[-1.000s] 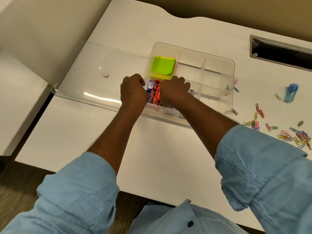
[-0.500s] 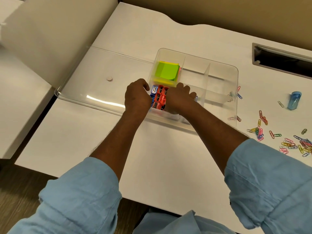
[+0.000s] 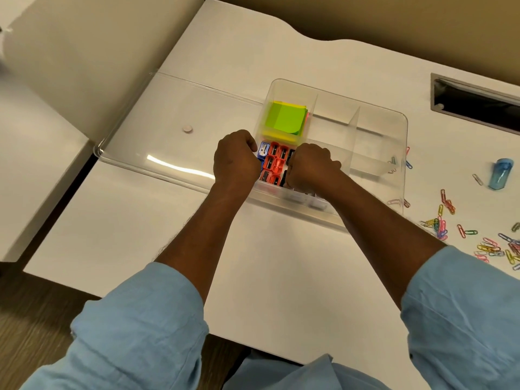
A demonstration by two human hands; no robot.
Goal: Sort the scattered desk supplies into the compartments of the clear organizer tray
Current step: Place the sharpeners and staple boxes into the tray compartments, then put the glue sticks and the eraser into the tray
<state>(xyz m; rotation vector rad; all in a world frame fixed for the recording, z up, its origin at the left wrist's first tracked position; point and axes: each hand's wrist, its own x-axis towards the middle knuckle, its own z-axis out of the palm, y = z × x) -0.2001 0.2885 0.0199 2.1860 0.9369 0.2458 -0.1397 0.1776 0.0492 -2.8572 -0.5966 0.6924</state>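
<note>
1. Both hands are at the near-left compartment of the clear organizer tray [image 3: 406,142], centre frame, where red, blue and black pencil sharpeners [image 3: 274,164] sit packed in rows. The left hand [image 3: 235,160] has its fingers curled under at the compartment's left wall. The right hand [image 3: 309,167], curled the same way, covers the compartment's right side. The knuckles hide whether either hand pinches a sharpener.
2. The rows look tightly packed. Pressing another piece in could tip a neighbour on edge or pop it over the divider toward the green sticky notes [image 3: 284,119] in the compartment behind.
3. Pressure from both hands against the thin walls could slide the tray across the smooth white desk [image 3: 253,263]. The flat clear lid [image 3: 168,128] at left meets the tray's left side; whether it lies under the tray or beside it cannot be told.
4. Coloured paper clips [image 3: 489,246] are strewn at right of frame, a few lying just beside the tray's right wall. A sideways shove of the tray, or a sweep of the right sleeve [image 3: 461,311], could push them toward the desk edge.
5. A translucent blue container [image 3: 499,174] stands at far right, well apart from the tray and near the clips. A hurried reach could knock it over.
</note>
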